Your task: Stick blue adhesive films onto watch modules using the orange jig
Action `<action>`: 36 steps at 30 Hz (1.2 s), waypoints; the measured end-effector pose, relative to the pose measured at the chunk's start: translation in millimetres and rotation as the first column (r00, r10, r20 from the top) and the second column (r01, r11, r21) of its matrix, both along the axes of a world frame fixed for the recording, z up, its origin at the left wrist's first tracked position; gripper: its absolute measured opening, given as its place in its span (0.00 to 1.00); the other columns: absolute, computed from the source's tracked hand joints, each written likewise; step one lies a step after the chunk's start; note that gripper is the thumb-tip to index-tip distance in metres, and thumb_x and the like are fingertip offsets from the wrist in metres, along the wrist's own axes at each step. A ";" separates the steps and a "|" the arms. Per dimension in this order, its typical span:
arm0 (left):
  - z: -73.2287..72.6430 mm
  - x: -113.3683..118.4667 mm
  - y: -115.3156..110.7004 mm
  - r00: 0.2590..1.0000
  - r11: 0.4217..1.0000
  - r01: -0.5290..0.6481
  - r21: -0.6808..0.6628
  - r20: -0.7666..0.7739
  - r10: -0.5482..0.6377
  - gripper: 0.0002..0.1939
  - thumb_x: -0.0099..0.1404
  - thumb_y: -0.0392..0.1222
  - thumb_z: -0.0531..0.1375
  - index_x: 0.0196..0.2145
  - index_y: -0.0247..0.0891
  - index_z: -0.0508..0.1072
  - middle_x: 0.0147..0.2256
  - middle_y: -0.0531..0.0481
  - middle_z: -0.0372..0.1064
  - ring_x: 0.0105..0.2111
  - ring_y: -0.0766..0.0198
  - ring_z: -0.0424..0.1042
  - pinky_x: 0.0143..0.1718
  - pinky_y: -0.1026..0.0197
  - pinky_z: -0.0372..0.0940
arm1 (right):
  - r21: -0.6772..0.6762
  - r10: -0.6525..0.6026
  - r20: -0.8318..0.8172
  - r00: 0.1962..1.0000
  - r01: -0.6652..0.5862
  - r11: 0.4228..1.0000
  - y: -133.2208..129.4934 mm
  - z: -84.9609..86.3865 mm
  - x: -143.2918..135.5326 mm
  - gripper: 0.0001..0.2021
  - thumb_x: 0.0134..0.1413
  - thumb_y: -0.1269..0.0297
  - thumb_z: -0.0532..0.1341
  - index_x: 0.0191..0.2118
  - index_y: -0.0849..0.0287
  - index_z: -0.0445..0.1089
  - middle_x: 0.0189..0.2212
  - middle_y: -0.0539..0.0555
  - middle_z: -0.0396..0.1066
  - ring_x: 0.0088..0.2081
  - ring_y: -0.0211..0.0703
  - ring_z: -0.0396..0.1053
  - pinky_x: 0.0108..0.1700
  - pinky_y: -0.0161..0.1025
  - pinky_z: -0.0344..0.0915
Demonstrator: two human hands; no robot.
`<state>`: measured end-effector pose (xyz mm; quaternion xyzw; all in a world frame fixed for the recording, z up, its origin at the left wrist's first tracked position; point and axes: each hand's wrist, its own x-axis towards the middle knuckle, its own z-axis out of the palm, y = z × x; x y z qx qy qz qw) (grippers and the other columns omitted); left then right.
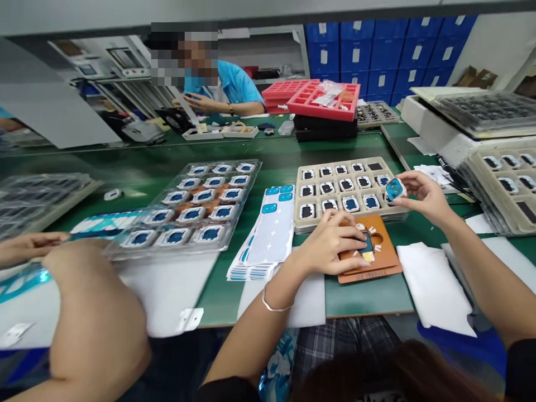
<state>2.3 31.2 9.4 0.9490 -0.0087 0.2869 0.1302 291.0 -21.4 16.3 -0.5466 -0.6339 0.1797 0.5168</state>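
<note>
In my right hand (pixel 425 196) is a small square housing with a shiny blue face (pixel 394 190), pinched between thumb and fingers above the right edge of a beige tray (pixel 312 224). The tray's pockets hold similar white-rimmed housings, some with dark and some with blue faces. My left hand (pixel 335 244) lies over an orange fixture (pixel 379 265), fingers apart. Its fingertips touch or hover by a dark blue square piece (pixel 367 243) in the fixture's middle; exact contact is unclear. Small white and yellow pieces surround that square.
Left of my hands lies a stack of sticker sheets (pixel 272 237) with blue pieces. Beyond it stands a clear tray (pixel 224 245) of housings. A folded white cloth (pixel 433 285) lies right. A co-worker's arm (pixel 96 301) reaches in at left; another person (pixel 238 84) sits opposite.
</note>
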 end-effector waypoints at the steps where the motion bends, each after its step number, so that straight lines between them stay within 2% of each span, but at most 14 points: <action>1: -1.0 0.6 -0.4 1.000 1.000 0.006 0.005 0.004 -0.006 0.21 0.68 0.59 0.57 0.41 0.40 0.80 0.42 0.50 0.79 0.48 0.53 0.65 0.49 0.49 0.52 | 0.006 -0.067 0.098 0.993 0.067 0.998 8.6 1.6 7.0 0.26 0.43 0.50 0.71 0.48 0.54 0.69 0.41 0.55 0.76 0.37 0.46 0.74 0.36 0.40 0.70; 2: -2.0 1.1 -0.5 1.000 1.000 0.010 0.002 0.005 -0.010 0.21 0.68 0.60 0.58 0.41 0.40 0.80 0.41 0.50 0.79 0.47 0.53 0.65 0.49 0.49 0.52 | -0.002 -0.127 0.214 0.969 0.130 0.991 18.9 4.1 13.9 0.27 0.44 0.50 0.69 0.49 0.55 0.69 0.42 0.56 0.76 0.36 0.46 0.73 0.36 0.40 0.70; 4: -3.8 1.9 -0.2 1.000 1.000 0.010 -0.021 0.005 -0.010 0.21 0.68 0.60 0.57 0.41 0.41 0.80 0.41 0.50 0.79 0.47 0.53 0.65 0.49 0.49 0.52 | -0.047 -0.194 0.462 0.866 0.242 0.969 43.2 12.0 25.5 0.27 0.46 0.52 0.67 0.52 0.57 0.69 0.45 0.57 0.76 0.36 0.47 0.74 0.39 0.42 0.70; 6: -4.9 2.2 0.8 1.000 0.998 0.006 -0.061 0.003 -0.006 0.21 0.68 0.60 0.57 0.41 0.42 0.80 0.41 0.51 0.79 0.47 0.53 0.65 0.50 0.49 0.52 | -0.082 -0.195 0.578 0.793 0.294 0.952 69.1 21.7 33.2 0.27 0.46 0.56 0.67 0.53 0.59 0.71 0.46 0.59 0.77 0.37 0.50 0.74 0.43 0.45 0.69; 8: -5.1 2.1 2.1 1.000 0.995 0.010 -0.103 -0.003 -0.011 0.21 0.69 0.60 0.56 0.41 0.42 0.80 0.41 0.51 0.79 0.47 0.53 0.65 0.50 0.49 0.53 | -0.122 -0.168 0.639 0.751 0.314 0.942 92.4 30.5 37.2 0.26 0.45 0.59 0.66 0.53 0.60 0.73 0.46 0.60 0.77 0.39 0.52 0.75 0.45 0.46 0.68; 11: -4.3 1.9 3.9 0.999 0.988 0.018 -0.155 -0.031 -0.023 0.20 0.69 0.59 0.57 0.41 0.42 0.81 0.41 0.51 0.79 0.46 0.53 0.65 0.48 0.49 0.54 | -0.199 -0.081 0.717 0.692 0.315 0.928 117.3 38.2 39.7 0.23 0.45 0.62 0.66 0.51 0.58 0.76 0.44 0.57 0.79 0.42 0.53 0.75 0.46 0.43 0.68; 16: -3.9 1.3 4.3 0.998 0.979 0.006 -0.206 -0.060 -0.019 0.20 0.68 0.59 0.57 0.42 0.43 0.81 0.43 0.50 0.79 0.47 0.53 0.64 0.49 0.48 0.54 | -0.256 -0.001 0.764 0.645 0.305 0.917 133.5 36.3 35.5 0.18 0.50 0.63 0.63 0.48 0.57 0.78 0.46 0.56 0.78 0.43 0.50 0.74 0.46 0.40 0.67; 19: -3.8 1.1 3.5 0.996 0.975 -0.004 -0.221 -0.087 -0.015 0.20 0.68 0.60 0.58 0.43 0.43 0.81 0.43 0.50 0.79 0.47 0.53 0.64 0.50 0.47 0.55 | -0.268 0.053 0.756 0.653 0.235 0.934 134.6 29.8 23.6 0.17 0.54 0.63 0.60 0.48 0.56 0.78 0.49 0.55 0.77 0.47 0.51 0.72 0.50 0.41 0.65; 23: -1.7 1.0 2.4 0.994 0.971 -0.012 -0.240 -0.111 -0.015 0.20 0.67 0.60 0.58 0.43 0.43 0.81 0.43 0.50 0.79 0.47 0.53 0.64 0.52 0.47 0.55 | -0.335 0.189 0.720 0.668 0.096 0.938 133.7 20.3 6.7 0.19 0.53 0.60 0.63 0.52 0.50 0.76 0.51 0.53 0.76 0.53 0.55 0.66 0.54 0.47 0.62; 26: 0.2 0.8 1.9 0.992 0.967 -0.019 -0.255 -0.129 -0.015 0.19 0.67 0.59 0.59 0.43 0.44 0.81 0.43 0.50 0.78 0.48 0.53 0.65 0.51 0.48 0.54 | -0.343 0.218 0.676 0.704 0.039 0.938 135.8 16.4 1.4 0.19 0.52 0.60 0.63 0.51 0.52 0.76 0.49 0.55 0.77 0.52 0.57 0.65 0.54 0.51 0.61; 29: 1.1 0.5 1.9 0.990 0.968 -0.028 -0.251 -0.143 -0.009 0.18 0.65 0.57 0.62 0.43 0.44 0.81 0.42 0.51 0.78 0.47 0.53 0.64 0.50 0.48 0.54 | -0.302 0.189 0.602 0.776 0.003 0.953 139.7 17.2 0.5 0.18 0.48 0.59 0.65 0.46 0.57 0.76 0.43 0.56 0.79 0.48 0.53 0.68 0.55 0.50 0.61; 32: 0.9 0.4 2.5 0.989 0.971 -0.034 -0.236 -0.147 -0.001 0.17 0.65 0.57 0.62 0.43 0.44 0.80 0.42 0.52 0.78 0.46 0.55 0.65 0.50 0.49 0.54 | -0.211 0.099 0.488 0.867 0.007 0.977 137.5 21.4 -1.6 0.19 0.47 0.54 0.66 0.43 0.61 0.75 0.38 0.58 0.78 0.42 0.50 0.71 0.52 0.49 0.63; 36: 0.6 0.4 2.3 0.991 0.977 -0.020 -0.211 -0.136 -0.009 0.19 0.66 0.58 0.60 0.43 0.43 0.80 0.42 0.52 0.78 0.47 0.55 0.64 0.49 0.50 0.54 | -0.101 0.034 0.291 0.956 -0.005 0.995 107.3 22.9 -11.2 0.25 0.50 0.44 0.63 0.46 0.60 0.73 0.40 0.58 0.76 0.40 0.47 0.72 0.44 0.44 0.68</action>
